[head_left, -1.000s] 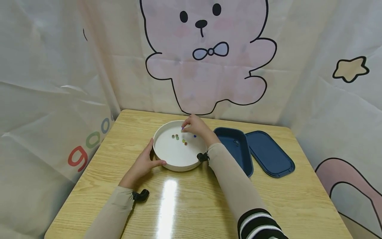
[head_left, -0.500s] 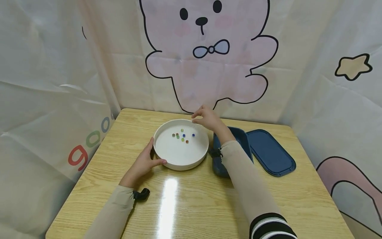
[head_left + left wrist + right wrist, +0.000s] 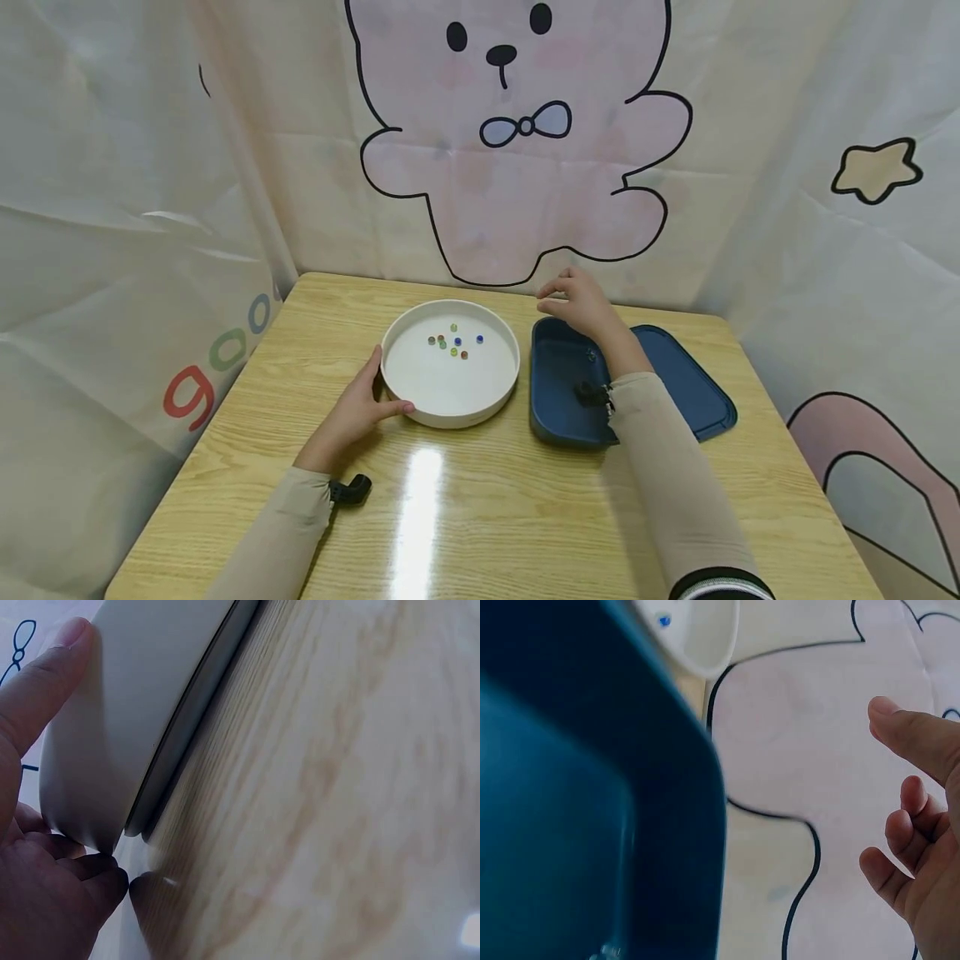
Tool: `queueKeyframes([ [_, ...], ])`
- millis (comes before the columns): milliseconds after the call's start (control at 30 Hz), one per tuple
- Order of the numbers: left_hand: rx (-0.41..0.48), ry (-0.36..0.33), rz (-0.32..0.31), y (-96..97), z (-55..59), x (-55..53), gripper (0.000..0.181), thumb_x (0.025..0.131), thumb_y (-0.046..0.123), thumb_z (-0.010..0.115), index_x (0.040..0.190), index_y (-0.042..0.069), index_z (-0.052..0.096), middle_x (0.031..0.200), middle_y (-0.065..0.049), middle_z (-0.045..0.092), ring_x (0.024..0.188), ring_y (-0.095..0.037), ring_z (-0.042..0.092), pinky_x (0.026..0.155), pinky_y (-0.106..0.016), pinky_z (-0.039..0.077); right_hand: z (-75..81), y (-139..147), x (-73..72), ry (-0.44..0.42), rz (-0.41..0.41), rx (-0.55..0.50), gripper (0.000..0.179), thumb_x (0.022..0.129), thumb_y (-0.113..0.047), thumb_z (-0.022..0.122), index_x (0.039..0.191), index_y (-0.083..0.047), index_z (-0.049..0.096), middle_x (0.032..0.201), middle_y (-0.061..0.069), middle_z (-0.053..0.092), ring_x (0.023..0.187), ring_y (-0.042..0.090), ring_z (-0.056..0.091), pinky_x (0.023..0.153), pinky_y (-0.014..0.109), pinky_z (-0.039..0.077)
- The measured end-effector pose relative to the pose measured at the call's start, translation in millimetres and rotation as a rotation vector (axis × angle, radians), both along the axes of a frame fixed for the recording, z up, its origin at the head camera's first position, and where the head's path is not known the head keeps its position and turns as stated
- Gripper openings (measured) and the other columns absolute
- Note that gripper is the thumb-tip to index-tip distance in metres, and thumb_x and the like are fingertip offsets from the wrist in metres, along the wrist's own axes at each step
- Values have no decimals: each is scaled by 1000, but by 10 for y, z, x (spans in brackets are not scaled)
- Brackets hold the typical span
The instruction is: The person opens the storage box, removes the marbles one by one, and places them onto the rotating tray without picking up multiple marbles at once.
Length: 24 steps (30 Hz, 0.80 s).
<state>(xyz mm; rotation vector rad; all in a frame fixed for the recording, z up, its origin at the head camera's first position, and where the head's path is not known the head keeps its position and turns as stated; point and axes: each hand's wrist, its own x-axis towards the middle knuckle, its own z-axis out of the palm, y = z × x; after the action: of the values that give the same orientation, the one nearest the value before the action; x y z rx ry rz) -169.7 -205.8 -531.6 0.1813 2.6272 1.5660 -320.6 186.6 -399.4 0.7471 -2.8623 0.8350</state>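
My left hand (image 3: 365, 410) grips the near left side of a round white tray (image 3: 450, 408). In the left wrist view the thumb (image 3: 49, 686) lies along the tray's wall and the other fingers curl at its lower edge. Several small coloured beads (image 3: 453, 352) lie loose inside the tray, among them a blue bead (image 3: 480, 339). My right hand (image 3: 588, 307) hovers over the far edge of a dark blue box (image 3: 558, 425). Its thumb and fingers are apart with nothing between them. A few small clear pieces (image 3: 591, 356) sit in the box.
A dark blue lid (image 3: 693, 392) lies on the wooden table (image 3: 480, 517) to the box's right, partly hidden by the right arm. A printed cloth backdrop (image 3: 465, 200) rises behind the table's far edge and on both sides.
My right hand has let go of a blue bead in the tray and moved right, until it is above the box. The left hand has kept its hold on the tray.
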Motion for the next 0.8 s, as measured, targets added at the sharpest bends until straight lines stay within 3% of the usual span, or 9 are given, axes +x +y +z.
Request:
queueKeyframes([
  [233, 3, -18, 7, 21, 22, 19, 135, 75, 51, 88, 166, 11, -4, 172, -10, -1, 159, -34, 3, 127, -58, 12, -123, 353, 46, -33, -93, -13, 25, 96, -25, 76, 117, -12, 77, 109, 15, 45, 93, 28, 39, 79, 42, 35],
  [467, 10, -9, 6, 14, 26, 17, 135, 75, 50, 88, 165, 11, -4, 172, -10, -1, 159, -34, 3, 127, -58, 12, -231, 585, 86, -65, -172, -33, 28, 95, -24, 76, 118, -8, 76, 121, 17, 46, 104, 34, 46, 91, 51, 41],
  [800, -9, -15, 6, 38, 38, 25, 136, 75, 51, 88, 165, 11, -4, 172, -10, -1, 159, -34, 3, 127, -57, 12, -475, 786, 59, -56, -236, 23, 26, 94, -25, 78, 115, -11, 78, 116, 19, 46, 98, 34, 43, 85, 50, 40],
])
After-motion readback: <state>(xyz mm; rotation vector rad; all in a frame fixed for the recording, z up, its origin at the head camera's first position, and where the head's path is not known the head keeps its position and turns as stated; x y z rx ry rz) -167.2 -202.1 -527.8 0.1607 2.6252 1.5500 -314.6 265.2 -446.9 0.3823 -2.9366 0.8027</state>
